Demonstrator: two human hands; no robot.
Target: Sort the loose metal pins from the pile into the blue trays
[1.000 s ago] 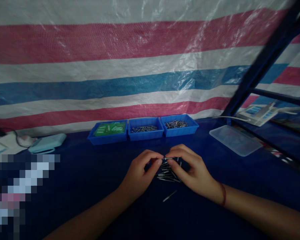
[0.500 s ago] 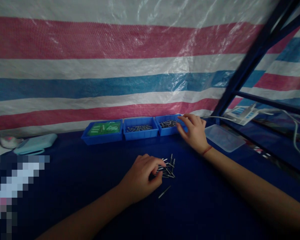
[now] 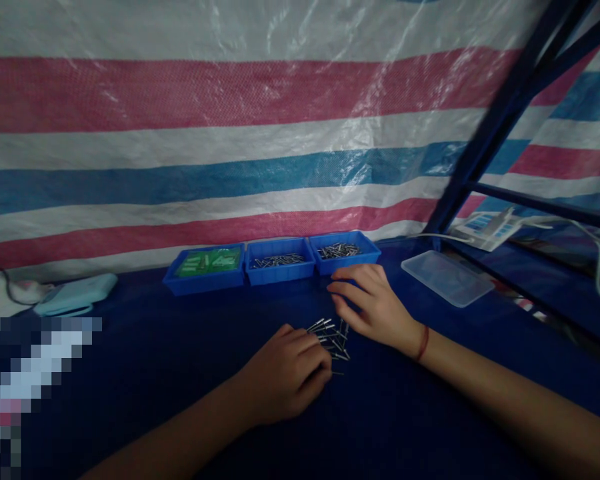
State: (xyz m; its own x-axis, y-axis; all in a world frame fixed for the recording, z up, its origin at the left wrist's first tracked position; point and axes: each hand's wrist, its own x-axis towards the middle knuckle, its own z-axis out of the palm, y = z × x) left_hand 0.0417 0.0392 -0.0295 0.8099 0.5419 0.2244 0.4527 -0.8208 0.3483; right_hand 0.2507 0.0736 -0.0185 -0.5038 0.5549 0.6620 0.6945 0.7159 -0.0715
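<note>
On the dark blue table lies a loose pile of silvery blind rivets [image 3: 334, 339]. My left hand [image 3: 297, 370] is at the pile's near left side, with thumb and fingers closed. The thin pin of a single rivet [image 3: 337, 373] sticks out past its fingertips; the rest of it is hidden. Just above and right of the pile, my right hand [image 3: 373, 303] hovers palm down, fingers apart and nothing visible in them. Behind it stands the right blue bin [image 3: 347, 264], holding many rivets. The middle blue bin [image 3: 281, 273] beside it also contains rivets.
A left blue bin [image 3: 205, 285] holds green packets. A clear plastic lid [image 3: 447, 279] lies at right, near a blue metal frame [image 3: 485, 143] and white cables. At far left is a light blue case [image 3: 77, 295]. A striped tarp [image 3: 230, 147] hangs behind.
My right hand has come back from the right bin toward the pile. My left hand has moved slightly nearer and closed at the single rivet lying apart from the pile.
</note>
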